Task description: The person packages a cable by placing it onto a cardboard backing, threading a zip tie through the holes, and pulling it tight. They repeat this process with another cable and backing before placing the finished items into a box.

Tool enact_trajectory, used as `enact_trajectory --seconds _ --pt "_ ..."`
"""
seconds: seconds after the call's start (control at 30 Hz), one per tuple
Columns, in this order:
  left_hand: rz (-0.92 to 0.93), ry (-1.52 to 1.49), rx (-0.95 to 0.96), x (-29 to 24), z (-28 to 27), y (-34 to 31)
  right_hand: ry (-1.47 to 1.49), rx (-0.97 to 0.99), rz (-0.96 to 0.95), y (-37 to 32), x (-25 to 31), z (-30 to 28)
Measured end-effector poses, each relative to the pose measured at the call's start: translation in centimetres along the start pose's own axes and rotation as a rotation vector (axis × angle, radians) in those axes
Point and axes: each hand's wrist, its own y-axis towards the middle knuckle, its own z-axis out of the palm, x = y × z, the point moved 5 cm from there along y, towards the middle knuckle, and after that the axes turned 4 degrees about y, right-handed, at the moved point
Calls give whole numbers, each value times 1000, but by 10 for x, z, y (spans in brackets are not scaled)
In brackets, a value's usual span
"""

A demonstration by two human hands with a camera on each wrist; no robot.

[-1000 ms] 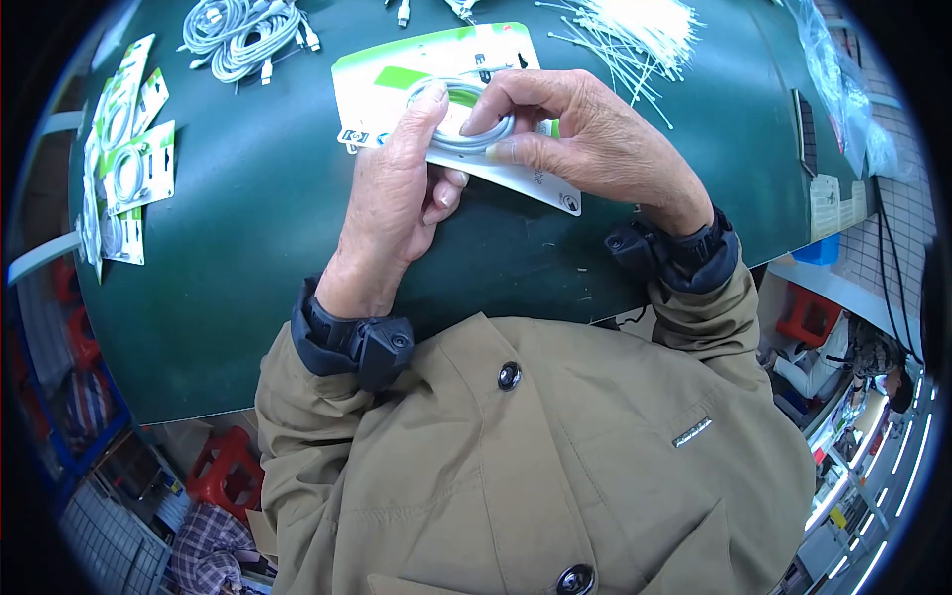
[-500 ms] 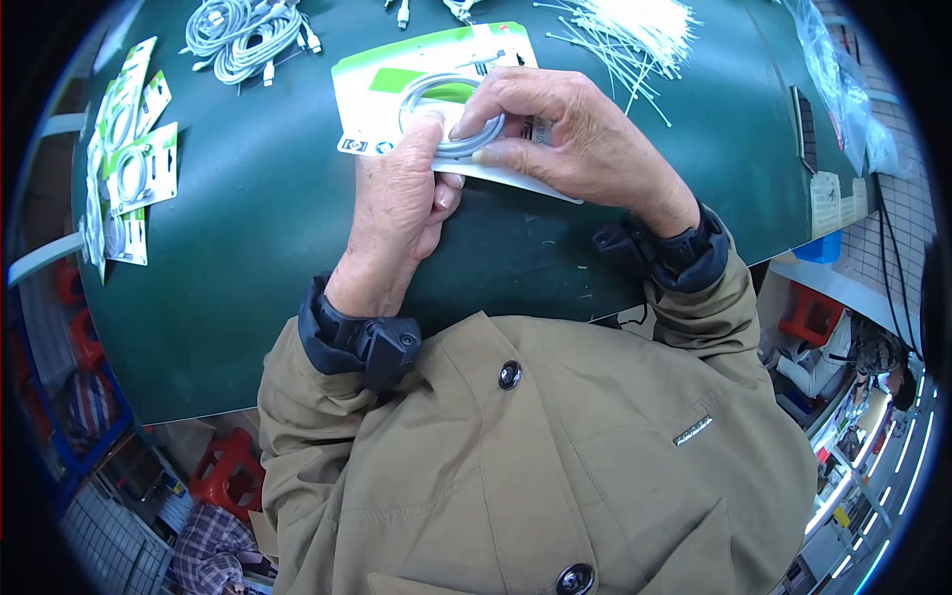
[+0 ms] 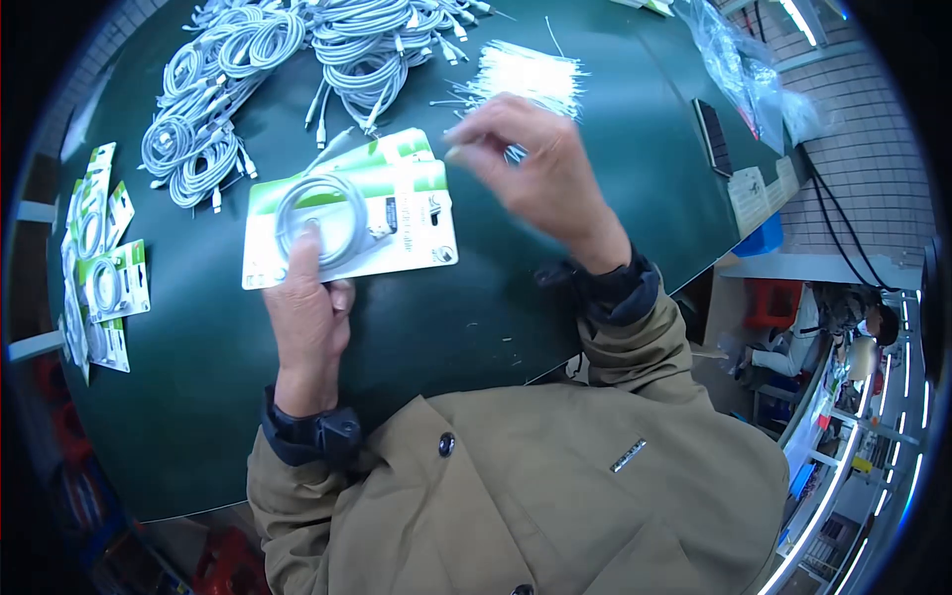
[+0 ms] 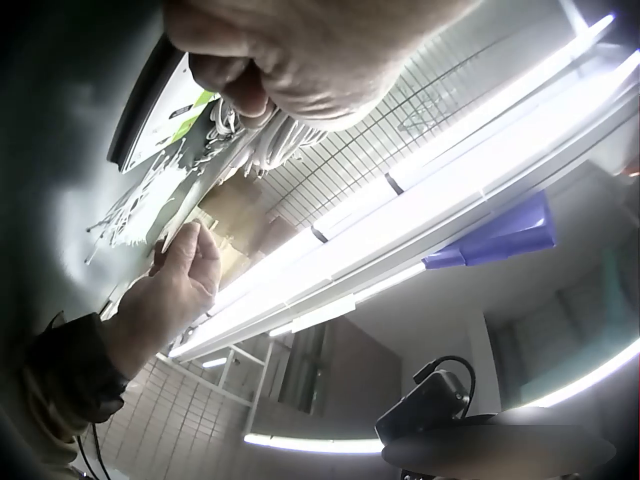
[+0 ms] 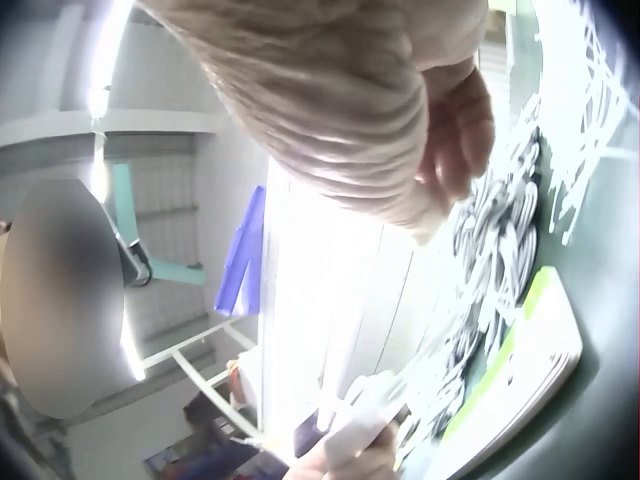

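My left hand [image 3: 307,317] grips the lower edge of a white-and-green cable card [image 3: 416,228]. Its thumb presses inside a coiled light-grey cable [image 3: 362,213] that lies on the card's face. Part of another card [image 3: 407,144] shows behind the upper edge. Apart from the card, my right hand [image 3: 540,169] is raised to the right, blurred, thumb and fingers bent toward each other. Something small and whitish shows in the gap between them; I cannot tell whether they hold it. Just beyond that hand lies a heap of white cable ties [image 3: 526,74].
Bundles of coiled grey cables [image 3: 367,50] cover the far left and middle of the green table [image 3: 178,426]. Carded cables [image 3: 104,283] pile up at the left edge. Toward the right edge are a dark phone-like slab [image 3: 712,137] and clear plastic bags [image 3: 734,69].
The head view has shifted, showing more of the cable bundles. My right hand has let go of the coil and moved off rightward. The left hand still holds the card, now flatter and farther left.
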Motion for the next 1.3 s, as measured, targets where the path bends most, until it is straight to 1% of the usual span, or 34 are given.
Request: enact_trajectory --seconds 0.07,0.13,0.17,0.27,0.37,0.47,0.57,0.67,0.77,0.87,0.97,1.07,1.17,1.27,1.3 --pt "10 -22 5 -5 -6 4 -221 33 157 -1 -24 -23" --pt "13 -43 32 -8 -12 7 -289 22 287 -7 -44 -40" --pt "12 -47 -3 -9 -12 7 -322 18 352 -10 -53 -43" --pt "18 -53 -20 -9 -10 6 -494 65 357 -13 -70 -34" --pt "34 -39 1 -6 -9 7 -668 72 297 -10 -72 -17" --pt "34 -25 31 -6 -7 5 -634 110 317 -6 -83 -8" --pt "64 -10 -9 -6 -2 3 -642 118 336 -5 -84 -6" --pt "80 9 -18 -6 -1 2 -644 83 269 -6 -79 -6" --pt "109 17 -15 -6 0 2 -621 90 316 -7 -83 -8" --pt "129 36 -11 -10 2 1 -604 81 315 -9 -86 -7" --pt "119 40 7 -6 -1 3 -580 20 326 -9 -84 -9" --pt "123 41 -9 -6 0 3 -556 -1 338 -7 -81 -10" --pt "119 49 2 -7 1 2 -610 71 287 -10 -75 -7" --pt "119 70 -3 -4 -1 4 -606 152 319 -8 -83 -7" --pt "116 75 -5 -4 0 3 -609 131 325 -8 -83 -7"
